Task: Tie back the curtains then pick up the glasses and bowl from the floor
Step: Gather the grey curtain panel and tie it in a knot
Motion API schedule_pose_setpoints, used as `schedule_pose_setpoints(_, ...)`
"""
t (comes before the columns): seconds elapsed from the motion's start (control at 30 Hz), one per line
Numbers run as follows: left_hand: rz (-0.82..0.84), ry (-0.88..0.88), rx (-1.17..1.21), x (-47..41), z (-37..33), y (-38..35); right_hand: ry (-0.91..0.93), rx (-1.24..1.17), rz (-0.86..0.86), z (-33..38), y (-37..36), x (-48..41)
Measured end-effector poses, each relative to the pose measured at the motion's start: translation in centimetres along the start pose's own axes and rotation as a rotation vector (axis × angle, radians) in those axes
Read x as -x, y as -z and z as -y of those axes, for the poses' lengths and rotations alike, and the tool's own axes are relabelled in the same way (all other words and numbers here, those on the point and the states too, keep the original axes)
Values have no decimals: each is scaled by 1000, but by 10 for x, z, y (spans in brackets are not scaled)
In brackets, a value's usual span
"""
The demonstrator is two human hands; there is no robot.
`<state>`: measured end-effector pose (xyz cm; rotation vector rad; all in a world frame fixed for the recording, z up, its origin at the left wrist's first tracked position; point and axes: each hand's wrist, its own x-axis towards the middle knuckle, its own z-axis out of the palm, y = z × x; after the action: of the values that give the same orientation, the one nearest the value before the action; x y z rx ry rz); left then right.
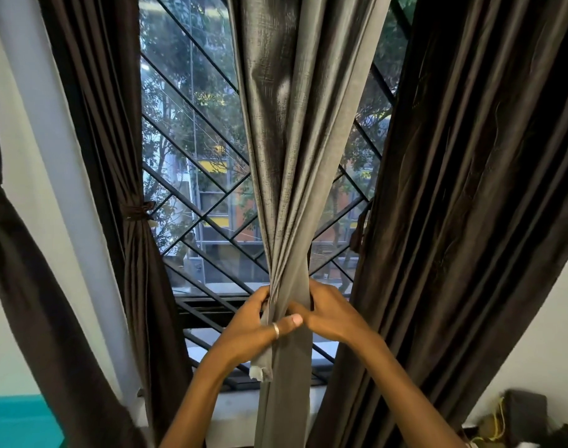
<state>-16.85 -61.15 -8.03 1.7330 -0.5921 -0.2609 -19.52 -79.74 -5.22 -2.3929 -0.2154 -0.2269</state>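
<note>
Grey curtain (285,156) hung at centre of the window grille (192,176), folds bunched. Left hand (260,324) gripped the bunch, thumb across the front. Right hand (327,312) gripped it from the right, touching the left thumb. Dark curtain (140,270) at left was tied.

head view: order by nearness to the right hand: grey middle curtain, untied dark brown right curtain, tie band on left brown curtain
1. Grey middle curtain, gripped by the right hand.
2. Untied dark brown right curtain, close beside, right.
3. Tie band, far left.
</note>
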Motion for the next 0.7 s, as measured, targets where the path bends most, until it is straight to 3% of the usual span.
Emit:
schedule_pose_setpoints(0.2,-305,-72,-296,-6,1,-3,-56,80,-80,0,-3,-5)
schedule_pose_setpoints(0.53,-692,-68,-549,-9,-4,-15,-185,154,-132,4,6,-3)
schedule_pose_setpoints(0.6,-707,-62,-575,-10,-5,-16,-231,62,-139,1,8,-3)
schedule_pose_setpoints(0.7,-713,-48,-552,-12,-6,-17,-412,-415,-148,3,7,0)
